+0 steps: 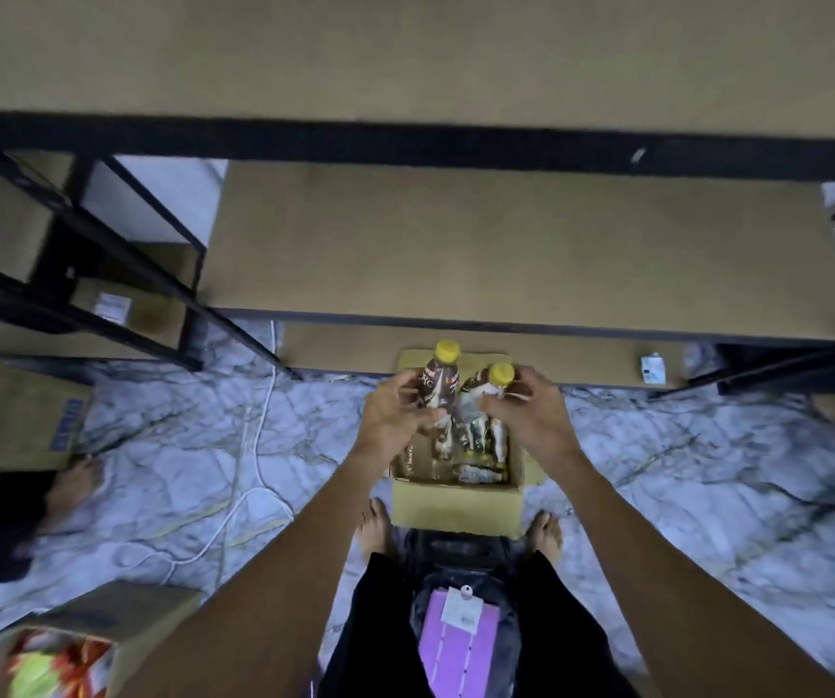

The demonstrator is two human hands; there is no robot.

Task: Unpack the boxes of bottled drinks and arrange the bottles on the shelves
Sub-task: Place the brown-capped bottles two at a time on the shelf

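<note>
While the left hand (397, 413) is gripping a brown bottle (436, 387) and the right hand (531, 410) is holding a second bottle (480, 390) just below its yellow cap, both are hovering just above the open cardboard box (455, 506) on the floor between the person's feet. The remaining bottles (475, 445) are sitting jumbled inside it, dark with pale labels. The shelves (506, 244) farther off are showing no bottles, so the arranging is apparently only beginning.
</note>
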